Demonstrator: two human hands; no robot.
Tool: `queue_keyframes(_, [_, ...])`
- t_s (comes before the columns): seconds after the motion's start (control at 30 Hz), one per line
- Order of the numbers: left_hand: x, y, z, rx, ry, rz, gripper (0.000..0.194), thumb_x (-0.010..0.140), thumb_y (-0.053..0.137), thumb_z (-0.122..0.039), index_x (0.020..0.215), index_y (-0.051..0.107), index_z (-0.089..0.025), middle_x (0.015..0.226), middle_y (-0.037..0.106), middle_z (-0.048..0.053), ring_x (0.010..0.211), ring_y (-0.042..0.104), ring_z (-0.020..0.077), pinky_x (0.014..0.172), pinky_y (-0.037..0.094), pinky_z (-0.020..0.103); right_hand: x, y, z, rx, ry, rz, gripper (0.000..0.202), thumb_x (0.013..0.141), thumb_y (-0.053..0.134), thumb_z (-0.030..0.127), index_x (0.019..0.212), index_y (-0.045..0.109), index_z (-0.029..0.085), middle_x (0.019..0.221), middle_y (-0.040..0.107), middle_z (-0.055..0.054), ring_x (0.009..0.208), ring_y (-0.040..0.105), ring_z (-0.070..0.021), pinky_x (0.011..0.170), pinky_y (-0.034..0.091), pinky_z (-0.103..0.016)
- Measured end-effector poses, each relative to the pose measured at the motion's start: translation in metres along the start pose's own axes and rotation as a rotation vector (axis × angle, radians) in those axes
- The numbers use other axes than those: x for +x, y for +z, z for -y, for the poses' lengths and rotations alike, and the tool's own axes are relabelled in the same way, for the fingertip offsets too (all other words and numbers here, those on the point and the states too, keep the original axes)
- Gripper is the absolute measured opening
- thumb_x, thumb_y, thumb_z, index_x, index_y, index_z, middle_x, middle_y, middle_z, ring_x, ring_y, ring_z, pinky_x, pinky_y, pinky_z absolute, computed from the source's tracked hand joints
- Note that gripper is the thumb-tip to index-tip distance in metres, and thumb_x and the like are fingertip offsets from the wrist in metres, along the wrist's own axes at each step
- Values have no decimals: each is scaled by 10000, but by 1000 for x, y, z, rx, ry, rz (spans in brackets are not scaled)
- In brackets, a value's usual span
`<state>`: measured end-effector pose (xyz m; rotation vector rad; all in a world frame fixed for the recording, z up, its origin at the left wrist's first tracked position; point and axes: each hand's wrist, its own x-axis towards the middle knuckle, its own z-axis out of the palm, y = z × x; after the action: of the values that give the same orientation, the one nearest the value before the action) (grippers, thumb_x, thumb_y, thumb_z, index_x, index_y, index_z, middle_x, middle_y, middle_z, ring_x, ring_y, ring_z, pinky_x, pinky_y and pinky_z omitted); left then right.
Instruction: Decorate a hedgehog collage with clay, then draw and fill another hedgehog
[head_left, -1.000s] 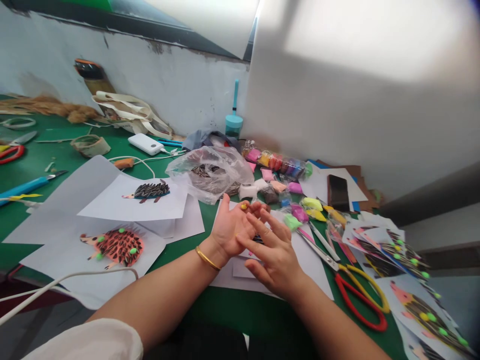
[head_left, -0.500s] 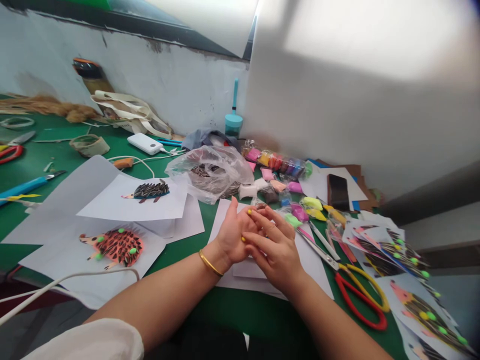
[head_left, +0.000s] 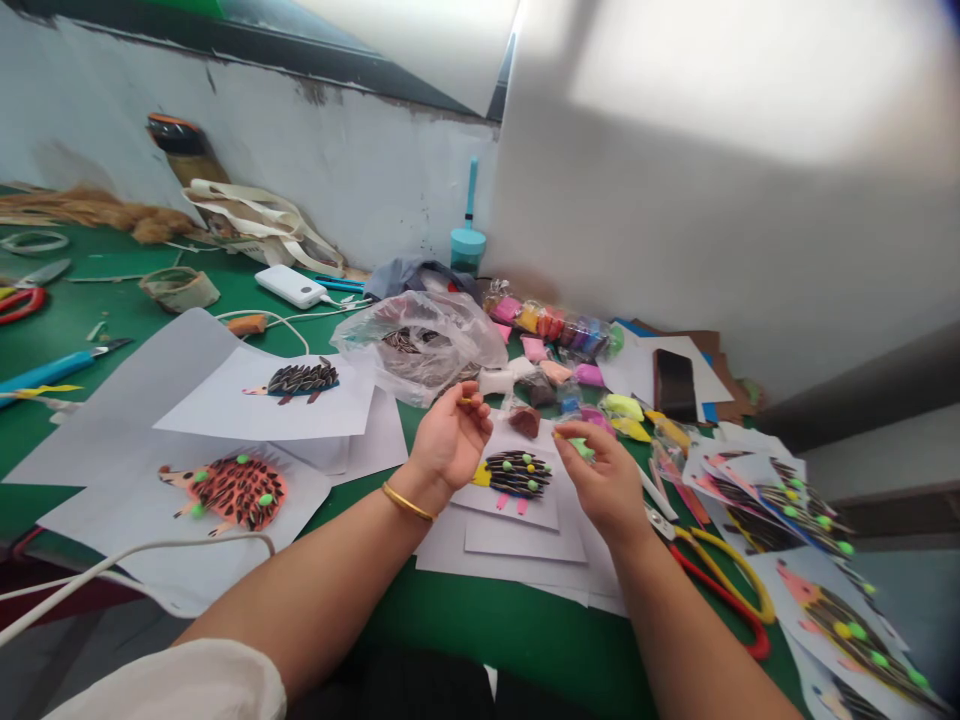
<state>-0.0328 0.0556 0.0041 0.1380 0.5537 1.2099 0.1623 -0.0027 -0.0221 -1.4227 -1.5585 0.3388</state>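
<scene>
My left hand [head_left: 454, 437] is raised over the paper, palm turned inward and fingers curled, with a small yellow clay ball [head_left: 466, 401] at its fingertips. To the right, my right hand [head_left: 600, 475] pinches another tiny yellow clay ball [head_left: 557, 435] between thumb and index finger. Between the hands lies a sheet bearing a hedgehog [head_left: 517, 474] made of dark striped seeds, with a yellow head, pink feet and green and yellow dots. Just beyond it rests a brown clay lump [head_left: 523, 421] in clear wrap.
Scissors [head_left: 724, 580] with red and yellow handles lie right of my right forearm. Finished hedgehog sheets [head_left: 847, 625] overlap at the right edge; others [head_left: 225, 490] lie left. Behind are a plastic bag of seeds [head_left: 424, 345], clay packets [head_left: 589, 374] and a phone [head_left: 675, 385].
My hands have moved apart, uncovering the hedgehog sheet. The two yellow balls that lay in my left palm are now one at each hand's fingertips.
</scene>
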Motion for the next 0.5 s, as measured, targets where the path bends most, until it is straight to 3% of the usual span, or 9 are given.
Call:
queue_keyframes(0.17, [0,-2,6,62,42,12,138,849,584,-134,973,631,-171,679,529,-35,566,529,62,540,425,166,0,12,0,-49,-146,202,168,904,576,290,972,723,246,931,742,-52,911,668,-229,842,509,-394])
queue_keyframes(0.5, [2,0,3,73,5,-14,108,885,529,-210,859,612,-145,645,473,-32,522,467,61,489,400,160,5,17,-8,-125,-90,238,89,854,613,250,860,700,232,883,733,-35,875,651,-233,813,482,-377])
